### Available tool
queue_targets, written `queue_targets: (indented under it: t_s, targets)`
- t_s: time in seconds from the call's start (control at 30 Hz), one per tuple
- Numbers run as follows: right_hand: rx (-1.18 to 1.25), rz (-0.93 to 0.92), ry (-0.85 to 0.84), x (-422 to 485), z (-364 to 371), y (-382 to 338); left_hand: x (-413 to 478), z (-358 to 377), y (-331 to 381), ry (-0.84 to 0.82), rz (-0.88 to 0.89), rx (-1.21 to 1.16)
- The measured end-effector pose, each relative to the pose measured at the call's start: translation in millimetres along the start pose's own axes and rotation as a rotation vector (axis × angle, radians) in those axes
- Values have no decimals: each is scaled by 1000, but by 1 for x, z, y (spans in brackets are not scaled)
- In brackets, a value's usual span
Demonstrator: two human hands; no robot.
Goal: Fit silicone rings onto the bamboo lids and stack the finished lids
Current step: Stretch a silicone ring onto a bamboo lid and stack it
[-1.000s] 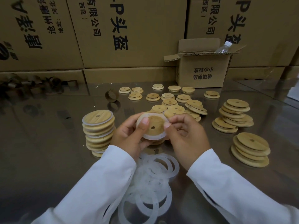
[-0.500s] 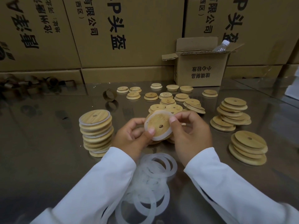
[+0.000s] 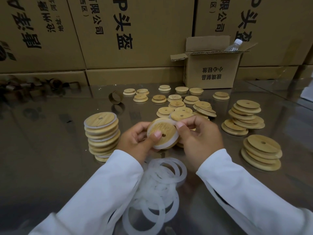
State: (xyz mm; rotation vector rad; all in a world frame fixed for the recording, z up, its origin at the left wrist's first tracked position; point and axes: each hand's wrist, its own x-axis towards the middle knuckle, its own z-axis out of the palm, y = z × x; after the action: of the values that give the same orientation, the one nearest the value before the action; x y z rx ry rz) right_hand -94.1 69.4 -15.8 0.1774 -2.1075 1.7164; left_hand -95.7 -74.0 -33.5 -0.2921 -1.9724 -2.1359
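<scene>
Currently: bamboo lid (image 3: 162, 131) held up over mid tabletop (image 3: 50, 167), betw. both hands, face tilted toward camera. L hand (image 3: 135, 141) grips lower-left rim, thumb pressed on lid face near centre hole. R hand (image 3: 201, 138) pinches silicone ring (image 3: 162, 147) at upper-right rim. Ring looks seated round most of edge; far side hidden. Judgement: lid light, stiff, so hold by rim. Ring soft, stretchy, prob. grippy, so work w/ fingertips. Finished stack (image 3: 101, 133) stands just left of L hand. Loose rings (image 3: 160, 184) lie at near edge.
</scene>
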Motion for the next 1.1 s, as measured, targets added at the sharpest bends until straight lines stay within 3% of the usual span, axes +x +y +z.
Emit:
queue_targets:
  t_s: [0.37, 0.53, 0.67, 1.1]
  targets:
    - [-45, -128, -57, -8, 4, 1, 2, 1, 0, 75, -26, -104]
    - [-59, -142, 19, -6, 1, 2, -1, 2, -2, 5, -73, -16]
    - [-134, -174, -52, -9, 3, 3, -2, 1, -2, -34, -21, 2]
    - [-116, -10, -130, 2, -2, 5, 1, -3, -6, -25, 39, 119]
